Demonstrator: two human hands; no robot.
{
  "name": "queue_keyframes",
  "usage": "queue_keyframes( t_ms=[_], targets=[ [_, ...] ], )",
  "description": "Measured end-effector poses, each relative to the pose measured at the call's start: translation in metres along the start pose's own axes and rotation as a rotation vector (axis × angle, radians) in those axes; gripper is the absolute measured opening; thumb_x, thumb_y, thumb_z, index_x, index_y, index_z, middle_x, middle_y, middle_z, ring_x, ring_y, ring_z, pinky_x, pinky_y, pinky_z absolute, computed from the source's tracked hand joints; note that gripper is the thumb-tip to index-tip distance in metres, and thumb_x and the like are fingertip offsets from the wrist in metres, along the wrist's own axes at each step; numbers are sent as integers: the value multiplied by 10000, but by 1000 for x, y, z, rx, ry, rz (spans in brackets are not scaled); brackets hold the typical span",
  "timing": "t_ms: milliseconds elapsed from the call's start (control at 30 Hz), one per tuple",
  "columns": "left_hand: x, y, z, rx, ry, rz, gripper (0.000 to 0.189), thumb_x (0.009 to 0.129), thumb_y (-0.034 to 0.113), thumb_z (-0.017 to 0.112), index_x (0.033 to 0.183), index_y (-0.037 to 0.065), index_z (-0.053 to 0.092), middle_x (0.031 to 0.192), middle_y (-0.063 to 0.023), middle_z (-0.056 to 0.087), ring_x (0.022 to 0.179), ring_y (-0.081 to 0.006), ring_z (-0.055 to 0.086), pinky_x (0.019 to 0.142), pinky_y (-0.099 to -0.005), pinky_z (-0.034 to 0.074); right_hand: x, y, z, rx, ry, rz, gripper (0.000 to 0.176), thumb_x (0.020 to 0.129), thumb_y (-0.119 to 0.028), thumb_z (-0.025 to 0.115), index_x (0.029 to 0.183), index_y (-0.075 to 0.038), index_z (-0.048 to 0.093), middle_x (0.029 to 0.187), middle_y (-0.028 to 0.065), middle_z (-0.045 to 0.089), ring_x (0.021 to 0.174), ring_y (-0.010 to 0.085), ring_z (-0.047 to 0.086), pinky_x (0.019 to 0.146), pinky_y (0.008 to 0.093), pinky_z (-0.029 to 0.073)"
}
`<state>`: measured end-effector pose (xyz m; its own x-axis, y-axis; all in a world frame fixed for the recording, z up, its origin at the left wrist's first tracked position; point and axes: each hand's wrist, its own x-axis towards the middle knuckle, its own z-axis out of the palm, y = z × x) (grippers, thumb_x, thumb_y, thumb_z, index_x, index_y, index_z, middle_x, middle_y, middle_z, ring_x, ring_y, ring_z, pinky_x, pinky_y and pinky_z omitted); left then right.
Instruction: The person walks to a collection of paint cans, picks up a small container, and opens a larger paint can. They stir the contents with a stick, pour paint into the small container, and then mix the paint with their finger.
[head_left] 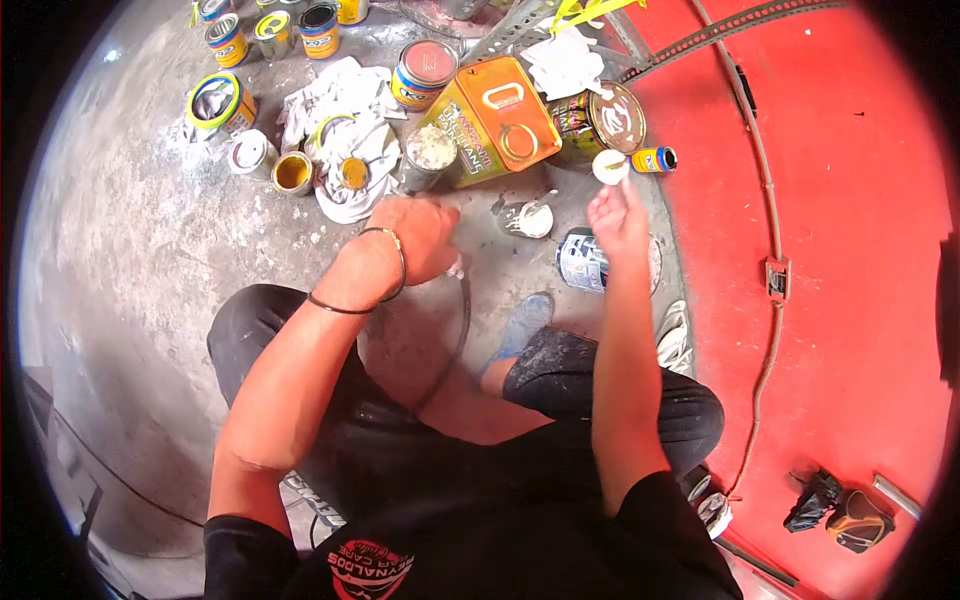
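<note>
My left hand (pixel 412 235) is closed in a fist, back of the hand up, with a black cord round the wrist. What it grips is hidden beneath it; a dark hose (pixel 462 330) runs down from just below the fist. My right hand (pixel 618 222) has its fingers curled, with a small white round cap (pixel 610 167) at the fingertips. A yellowish mark shows on the cap's face. Between the hands, a small white-topped container (pixel 533 220) is on the floor. Below my right hand lies a blue-and-white labelled can (pixel 583 260).
An orange-topped rectangular paint tin (pixel 505 110) stands ahead, beside a cup of pale material (pixel 430 147). Further left are crumpled white rags (pixel 345 95), an open can of amber liquid (pixel 293 173) and several paint cans. A cable (pixel 768 210) crosses the red floor on the right.
</note>
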<state>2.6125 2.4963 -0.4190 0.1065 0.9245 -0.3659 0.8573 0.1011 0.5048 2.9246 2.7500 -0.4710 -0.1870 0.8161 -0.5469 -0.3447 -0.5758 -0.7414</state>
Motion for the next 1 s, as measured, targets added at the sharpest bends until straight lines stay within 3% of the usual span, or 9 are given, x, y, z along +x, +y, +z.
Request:
queue_keyframes(
  t_ms=[167, 233, 400, 533, 600, 700, 800, 933, 1000],
  targets=[
    [-3, -13, 14, -6, -54, -45, 441, 953, 392, 742, 1248, 65, 712, 1119, -216, 785, 1088, -434, 751, 933, -545, 598, 85, -42, 18, -211, 227, -54, 291, 1044, -285, 779, 1259, -111, 690, 1056, 22, 722, 897, 171, 689, 757, 372, 589],
    [-7, -16, 10, -18, -80, -65, 426, 958, 385, 732, 1233, 61, 712, 1112, -217, 784, 1086, -435, 751, 931, -546, 597, 88, -46, 25, -659, 407, -151, 242, 998, -353, 835, 1097, -144, 766, 976, 5, 779, 757, 128, 707, 642, 339, 588],
    [-1, -17, 4, -18, -68, -83, 401, 969, 380, 708, 1214, 62, 723, 1099, -233, 785, 1087, -447, 748, 940, -549, 595, 77, -48, -2, -1119, 470, -277, 324, 951, -401, 866, 1098, -121, 794, 924, 14, 768, 696, 116, 688, 613, 327, 572],
    [3, -13, -9, -24, -85, -80, 402, 970, 375, 707, 1230, 70, 735, 1132, -232, 787, 1102, -442, 747, 946, -545, 595, 56, 41, -76, -1189, 189, -371, 671, 899, -426, 898, 1365, 8, 684, 1032, 140, 766, 798, 242, 734, 778, 397, 607],
    [7, -13, -8, -23, -72, -71, 405, 967, 380, 713, 1231, 74, 739, 1136, -230, 788, 1108, -440, 746, 947, -545, 595, 5, 85, -57, -1493, 37, -396, 853, 873, -424, 899, 1540, -4, 574, 1343, 218, 714, 1109, 296, 735, 1004, 426, 571],
    [12, -19, 0, -30, -34, -55, 415, 964, 395, 723, 1234, 81, 741, 1131, -227, 789, 1115, -437, 746, 952, -545, 595, -16, 118, -35, -1749, 118, -634, 889, 854, -383, 916, 1580, -32, 541, 1359, 207, 689, 1048, 308, 736, 987, 425, 580],
    [10, -22, 3, -34, -56, -82, 434, 959, 410, 733, 1247, 86, 737, 1125, -223, 790, 1116, -434, 747, 959, -547, 594, -18, 119, -5, -1421, 136, -822, 686, 905, -348, 867, 1483, -61, 635, 1267, 191, 720, 974, 315, 737, 932, 423, 587],
    [12, -21, 3, -10, -87, -109, 467, 953, 432, 747, 1276, 94, 731, 1127, -221, 792, 1124, -431, 748, 972, -545, 593, 5, 89, -5, -1424, -63, -649, 265, 997, -256, 742, 1159, -46, 738, 1041, 158, 757, 937, 331, 735, 870, 443, 571],
    [11, -22, -2, -6, -76, -120, 447, 952, 413, 745, 1257, 87, 749, 1144, -214, 796, 1136, -415, 755, 968, -531, 602, -1, 76, -5, -1588, -123, -717, 267, 1006, -275, 728, 1132, -40, 721, 1033, 170, 754, 919, 351, 730, 854, 456, 568]
  ],
)
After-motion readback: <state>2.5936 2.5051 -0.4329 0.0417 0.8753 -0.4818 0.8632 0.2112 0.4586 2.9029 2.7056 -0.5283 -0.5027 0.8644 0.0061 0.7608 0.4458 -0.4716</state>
